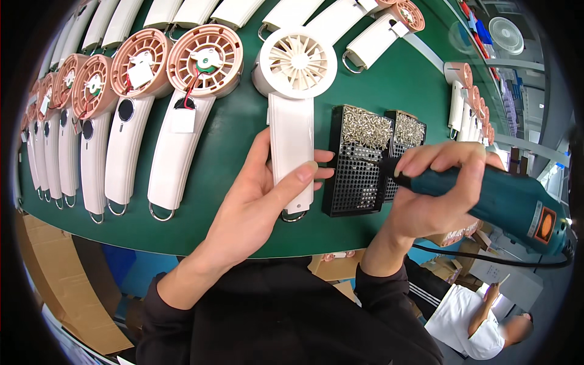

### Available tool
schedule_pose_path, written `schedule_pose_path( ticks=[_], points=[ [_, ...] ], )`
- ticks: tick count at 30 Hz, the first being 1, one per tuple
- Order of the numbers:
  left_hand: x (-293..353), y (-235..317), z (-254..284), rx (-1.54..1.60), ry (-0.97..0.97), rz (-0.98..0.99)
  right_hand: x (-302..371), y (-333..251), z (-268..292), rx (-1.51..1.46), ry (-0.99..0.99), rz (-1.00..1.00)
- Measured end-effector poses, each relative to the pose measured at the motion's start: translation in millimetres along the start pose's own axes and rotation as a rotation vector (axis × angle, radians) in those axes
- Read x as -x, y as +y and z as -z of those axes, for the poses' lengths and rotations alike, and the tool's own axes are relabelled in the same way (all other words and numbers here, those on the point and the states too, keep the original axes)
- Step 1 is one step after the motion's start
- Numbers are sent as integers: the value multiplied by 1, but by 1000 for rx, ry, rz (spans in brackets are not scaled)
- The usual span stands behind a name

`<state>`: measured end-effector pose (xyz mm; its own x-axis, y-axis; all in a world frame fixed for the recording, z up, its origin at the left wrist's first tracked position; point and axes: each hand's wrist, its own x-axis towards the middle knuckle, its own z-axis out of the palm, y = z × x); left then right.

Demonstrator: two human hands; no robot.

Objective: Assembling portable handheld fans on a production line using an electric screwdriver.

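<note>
My left hand (258, 198) is wrapped round the white handle of a handheld fan (293, 143), thumb across its front. The fan lies on the green table with its round cream head (298, 62) at the far end and a metal ring at the near end. My right hand (435, 185) grips a teal electric screwdriver (505, 204), held level with its black nose pointing left. Its tip is over a black screw tray (356, 176), whose holes hold several screws in the near part. Loose silver screws (367, 126) fill the tray's far part. Whether the bit touches a screw I cannot tell.
Rows of unfinished fans with pink heads (205, 61) and white handles stand to the left and along the back. A second screw tray (409, 131) sits beside the first. More fans (465, 106) lie at right. A black cord hangs from the screwdriver. Another person (471, 316) is at lower right.
</note>
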<state>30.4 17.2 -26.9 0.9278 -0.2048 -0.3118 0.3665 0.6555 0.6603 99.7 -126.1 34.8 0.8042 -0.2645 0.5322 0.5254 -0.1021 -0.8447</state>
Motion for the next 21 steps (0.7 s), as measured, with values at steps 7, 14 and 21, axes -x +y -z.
schedule_pose_path(
  ticks=[7, 14, 21],
  points=[
    [1, 0, 0, 6, 1, 6, 0, -2, 11, -29, -34, -39],
    [1, 1, -1, 0, 4, -1, 18, -29, 16, -353, -2, 8],
    [1, 0, 0, -33, 10, -21, 47, -41, -4, -495, -222, 219]
  ],
)
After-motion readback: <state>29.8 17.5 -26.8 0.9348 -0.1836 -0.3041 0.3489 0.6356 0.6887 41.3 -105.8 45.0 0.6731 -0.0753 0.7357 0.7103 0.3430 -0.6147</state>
